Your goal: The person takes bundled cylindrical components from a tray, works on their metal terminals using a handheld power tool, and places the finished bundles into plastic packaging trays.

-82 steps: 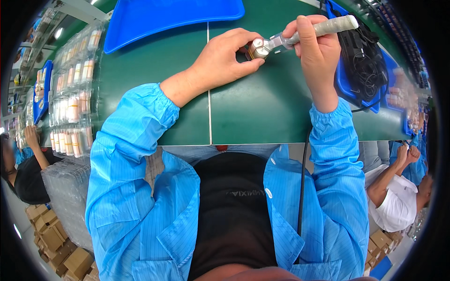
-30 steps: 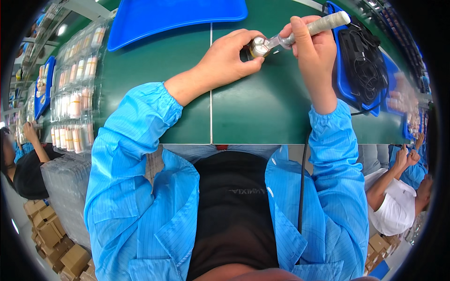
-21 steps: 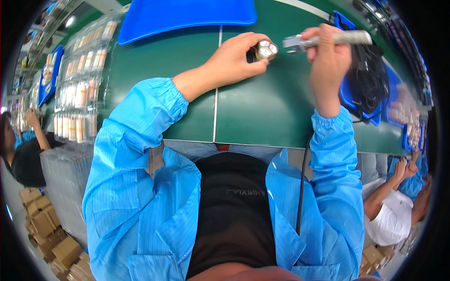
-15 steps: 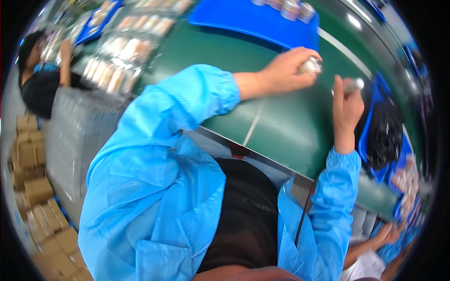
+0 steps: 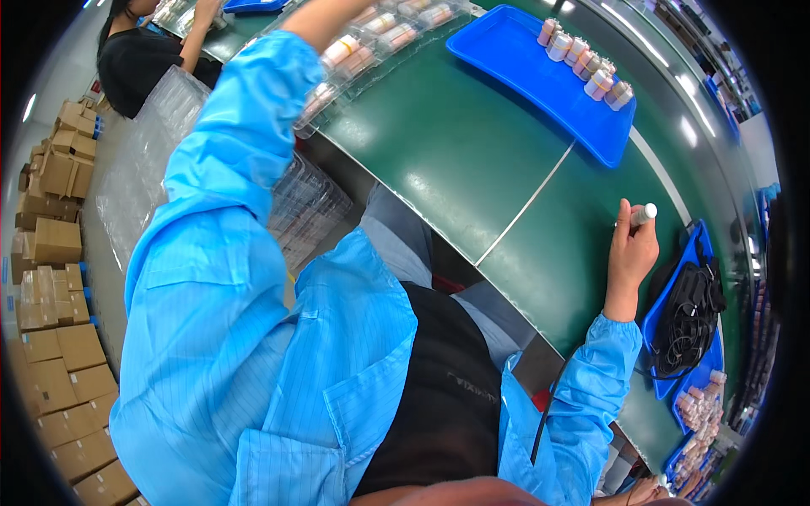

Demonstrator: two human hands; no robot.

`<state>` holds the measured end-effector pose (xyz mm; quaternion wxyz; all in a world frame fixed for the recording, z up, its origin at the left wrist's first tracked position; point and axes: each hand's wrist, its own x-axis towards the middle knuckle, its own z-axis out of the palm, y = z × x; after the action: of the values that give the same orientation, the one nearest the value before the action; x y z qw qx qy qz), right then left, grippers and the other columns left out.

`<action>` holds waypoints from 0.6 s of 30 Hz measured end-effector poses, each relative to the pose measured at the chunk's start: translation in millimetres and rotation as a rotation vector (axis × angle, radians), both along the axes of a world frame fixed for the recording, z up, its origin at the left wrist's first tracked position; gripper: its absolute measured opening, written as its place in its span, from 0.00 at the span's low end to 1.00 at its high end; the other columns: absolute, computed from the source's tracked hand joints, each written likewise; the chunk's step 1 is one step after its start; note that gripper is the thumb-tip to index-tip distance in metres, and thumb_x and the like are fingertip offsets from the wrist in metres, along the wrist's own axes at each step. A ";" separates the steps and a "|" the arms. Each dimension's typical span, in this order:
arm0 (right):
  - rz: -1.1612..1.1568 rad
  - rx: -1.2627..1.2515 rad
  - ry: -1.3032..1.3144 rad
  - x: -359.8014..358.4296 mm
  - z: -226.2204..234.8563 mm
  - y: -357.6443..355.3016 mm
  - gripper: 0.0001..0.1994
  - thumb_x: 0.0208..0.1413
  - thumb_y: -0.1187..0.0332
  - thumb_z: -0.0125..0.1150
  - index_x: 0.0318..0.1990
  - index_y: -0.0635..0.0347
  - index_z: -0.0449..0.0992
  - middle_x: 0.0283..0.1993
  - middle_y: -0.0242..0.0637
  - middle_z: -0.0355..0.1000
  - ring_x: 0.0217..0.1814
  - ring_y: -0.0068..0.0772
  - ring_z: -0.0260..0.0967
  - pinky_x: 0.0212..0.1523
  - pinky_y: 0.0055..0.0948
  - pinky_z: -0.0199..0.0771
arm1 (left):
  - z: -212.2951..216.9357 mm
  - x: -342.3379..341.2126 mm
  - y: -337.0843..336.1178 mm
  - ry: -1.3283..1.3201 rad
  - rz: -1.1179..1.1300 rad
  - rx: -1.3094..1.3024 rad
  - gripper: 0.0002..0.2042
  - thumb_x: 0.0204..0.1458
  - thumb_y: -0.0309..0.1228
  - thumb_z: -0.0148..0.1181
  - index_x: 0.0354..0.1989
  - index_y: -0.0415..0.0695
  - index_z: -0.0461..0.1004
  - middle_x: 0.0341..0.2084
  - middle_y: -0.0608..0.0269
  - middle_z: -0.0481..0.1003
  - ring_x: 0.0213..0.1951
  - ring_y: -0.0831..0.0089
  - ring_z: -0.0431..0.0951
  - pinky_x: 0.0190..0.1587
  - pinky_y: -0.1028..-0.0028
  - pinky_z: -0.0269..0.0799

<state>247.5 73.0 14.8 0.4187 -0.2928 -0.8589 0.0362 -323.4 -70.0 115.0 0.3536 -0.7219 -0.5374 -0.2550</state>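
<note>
My right hand (image 5: 633, 257) is closed around a slim tube with a white round end (image 5: 645, 214), holding it above the green tabletop (image 5: 540, 244). The fingers hide most of its body. My left arm (image 5: 245, 110) stretches up to the far left, over clear plastic trays (image 5: 342, 88) of small pink and white bottles (image 5: 342, 51). Its wrist crosses the upper edge of the picture, so the hand itself lies outside the view.
A blue tray (image 5: 515, 80) with several small bottles (image 5: 599, 84) lies at the far side. Black cables (image 5: 688, 316) fill a blue tray at right, with more bottles (image 5: 702, 405) nearer. Cartons (image 5: 59, 354) are stacked at left. A co-worker (image 5: 143, 67) sits far left.
My left hand, earlier holding a small bottle near the right hand, has swung to the far left and out of view. The right hand keeps the tube. The view has shifted.
</note>
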 end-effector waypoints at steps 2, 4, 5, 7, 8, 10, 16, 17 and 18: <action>-0.047 -0.015 -0.027 12.8 -2.3 1.2 0.13 0.63 0.61 0.68 0.34 0.60 0.74 0.23 0.38 0.71 0.21 0.35 0.69 0.22 0.34 0.67 | 5.8 22.5 -39.7 -0.572 0.288 -0.299 0.17 0.61 0.40 0.58 0.46 0.37 0.80 0.43 0.44 0.80 0.47 0.47 0.79 0.53 0.58 0.74; -0.009 -0.028 -0.019 2.1 -0.3 -0.8 0.13 0.63 0.61 0.68 0.34 0.60 0.74 0.23 0.38 0.71 0.21 0.35 0.69 0.23 0.34 0.67 | -13.1 -40.1 -91.0 -0.403 0.563 -0.440 0.21 0.55 0.44 0.64 0.46 0.38 0.81 0.43 0.44 0.81 0.48 0.49 0.80 0.53 0.59 0.75; -0.033 -0.003 -0.034 8.5 1.4 -2.7 0.13 0.63 0.60 0.67 0.34 0.60 0.74 0.23 0.37 0.71 0.21 0.36 0.69 0.23 0.35 0.68 | -18.8 -22.7 -85.4 -0.410 0.540 -0.448 0.21 0.55 0.44 0.64 0.46 0.38 0.81 0.43 0.44 0.81 0.48 0.49 0.80 0.53 0.59 0.75; -0.055 0.023 -0.050 16.5 3.8 -4.9 0.13 0.63 0.60 0.67 0.34 0.59 0.74 0.23 0.37 0.71 0.21 0.36 0.69 0.23 0.35 0.68 | -26.4 12.7 -94.8 -0.566 0.726 -0.591 0.25 0.48 0.47 0.69 0.47 0.39 0.81 0.43 0.43 0.82 0.48 0.49 0.81 0.53 0.60 0.75; -0.036 0.016 -0.026 13.2 3.9 -4.3 0.14 0.64 0.60 0.67 0.34 0.59 0.73 0.23 0.37 0.71 0.21 0.37 0.69 0.23 0.35 0.68 | -24.7 8.0 -113.9 -0.564 0.750 -0.584 0.25 0.48 0.47 0.69 0.47 0.39 0.81 0.43 0.43 0.82 0.48 0.49 0.81 0.53 0.60 0.75; -0.011 0.013 0.012 1.3 1.6 -0.3 0.14 0.64 0.60 0.67 0.34 0.60 0.73 0.23 0.37 0.71 0.21 0.37 0.69 0.23 0.36 0.68 | -27.4 -12.6 -143.0 -0.532 0.173 -0.524 0.29 0.43 0.51 0.72 0.48 0.40 0.80 0.43 0.41 0.81 0.49 0.49 0.81 0.53 0.59 0.75; -0.050 0.049 -0.037 5.3 3.6 0.3 0.14 0.63 0.58 0.67 0.34 0.57 0.74 0.23 0.40 0.72 0.22 0.44 0.72 0.23 0.39 0.69 | 12.1 14.7 -75.8 -0.024 0.969 -0.742 0.18 0.48 0.45 0.64 0.33 0.40 0.85 0.33 0.44 0.82 0.40 0.47 0.83 0.44 0.54 0.78; -0.082 0.074 -0.061 9.6 2.1 1.5 0.14 0.63 0.58 0.67 0.34 0.57 0.73 0.23 0.40 0.72 0.22 0.45 0.72 0.23 0.40 0.70 | 21.9 46.1 -46.0 -0.025 0.966 -0.700 0.17 0.48 0.45 0.64 0.32 0.41 0.85 0.33 0.44 0.82 0.40 0.47 0.83 0.44 0.54 0.78; -0.112 0.098 -0.086 14.3 1.7 0.6 0.14 0.63 0.58 0.67 0.34 0.57 0.73 0.23 0.40 0.72 0.23 0.45 0.72 0.23 0.40 0.70 | 40.3 85.8 -23.8 -0.028 0.964 -0.657 0.17 0.48 0.44 0.64 0.32 0.42 0.85 0.33 0.45 0.82 0.39 0.48 0.83 0.43 0.54 0.78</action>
<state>261.8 73.6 16.5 0.3967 -0.3208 -0.8590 -0.0423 -237.6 -93.7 155.3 0.1801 -0.4640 -0.8609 0.1053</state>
